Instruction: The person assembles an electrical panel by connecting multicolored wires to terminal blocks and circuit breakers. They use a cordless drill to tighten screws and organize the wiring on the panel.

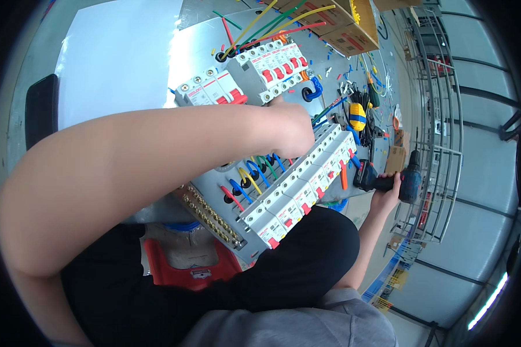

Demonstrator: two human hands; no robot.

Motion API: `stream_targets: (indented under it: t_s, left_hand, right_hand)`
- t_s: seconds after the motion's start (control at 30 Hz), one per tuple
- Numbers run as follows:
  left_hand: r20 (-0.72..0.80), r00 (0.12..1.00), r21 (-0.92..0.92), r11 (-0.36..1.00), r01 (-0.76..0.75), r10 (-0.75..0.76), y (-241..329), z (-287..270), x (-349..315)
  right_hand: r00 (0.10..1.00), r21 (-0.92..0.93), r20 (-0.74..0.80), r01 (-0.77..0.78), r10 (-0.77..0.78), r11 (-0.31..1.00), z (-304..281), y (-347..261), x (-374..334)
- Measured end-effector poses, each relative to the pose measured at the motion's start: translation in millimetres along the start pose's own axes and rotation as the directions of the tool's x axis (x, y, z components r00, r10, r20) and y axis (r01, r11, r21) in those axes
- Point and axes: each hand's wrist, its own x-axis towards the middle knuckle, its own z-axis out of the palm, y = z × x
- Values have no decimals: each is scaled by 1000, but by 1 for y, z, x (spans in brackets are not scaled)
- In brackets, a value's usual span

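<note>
My left forearm crosses the panel, and my left hand [295,130] is over it, between the upper and lower breaker rows; its fingers are mostly hidden below. Off to the right, my right hand [391,189] is wrapped round the grip of a dark cordless drill [410,180], held up away from the panel. The grey metal panel [244,236] carries a long row of white breakers with red switches [298,199]. Farther up are another breaker row [275,65] and a larger breaker [209,91]. Short coloured wires [252,173] come through grommeted holes, and a brass terminal bar [211,217] sits at the lower left.
Loose red, green and yellow wires [272,29] stick up at the far side. Beyond are a cardboard box [344,34], a yellow-blue spool-like object [358,117] and scattered scraps. A red plastic stool [194,276] is below, by my legs; a metal rack [443,133] stands right.
</note>
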Motion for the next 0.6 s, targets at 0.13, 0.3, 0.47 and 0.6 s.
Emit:
stream_targets:
  t_s: [0.13, 0.3, 0.47, 0.6]
  left_hand:
    - [-37, 999, 4, 1000, -25, 25, -5, 7, 3]
    - [-68, 994, -147, 986, 73, -84, -3, 0, -5]
    - [-98, 989, -212, 974, 84, -107, -9, 8, 6]
    - [-119, 988, -161, 984, 79, -99, -6, 9, 2]
  right_hand:
    - [998, -142, -17, -62, 60, 988, 17, -60, 6]
    - [916, -604, 299, -35, 267, 796, 142, -195, -64]
    - [777, -855, 469, 280, 420, 436, 214, -225, -103]
    - [748, -901, 391, 193, 536, 388, 249, -219, -115]
